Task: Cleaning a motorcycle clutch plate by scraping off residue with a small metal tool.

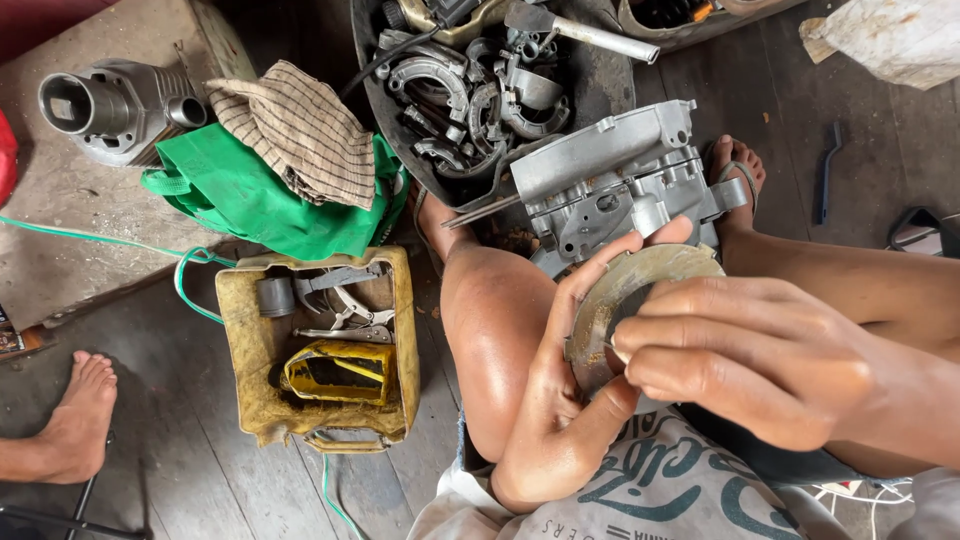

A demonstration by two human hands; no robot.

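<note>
Right in front of me, my right hand [745, 355] and left hand [560, 400] share one round metal disc [625, 290], held above my lap and bent knee. Left hand cups it from behind, thumb up along the far rim; right hand pinches the near edge with its fingertips [625, 352]. Both hands are closed on it, neither one free.

By my judgement the disc is stiff and fairly light for its width, thin steel with a dull, rusty, greasy face, so it may slip. I think the rim is the place to hold it, palm flat behind, since the edge looks thin and perhaps sharp.

Going by size, the grey cast engine casing [620, 180] lies on the plank floor just beyond my knee, between my feet. Past it a dark tub [375, 90] holds curved brake shoes and other loose parts, with a hammer head and its handle [590, 35] on top. To the left a green cloth bag [240, 200] lies under a striped checked rag [300, 125]; a finned cylinder [115, 105] sits on a slab beyond them. A stained yellow cut-open plastic container [255, 355] holds pliers, a small grey sleeve and a yellow cut-out piece. Another person's bare foot [80, 410] rests at far left. White crumpled wrapping [890, 40] lies top right; any marks are too small to tell.
</note>
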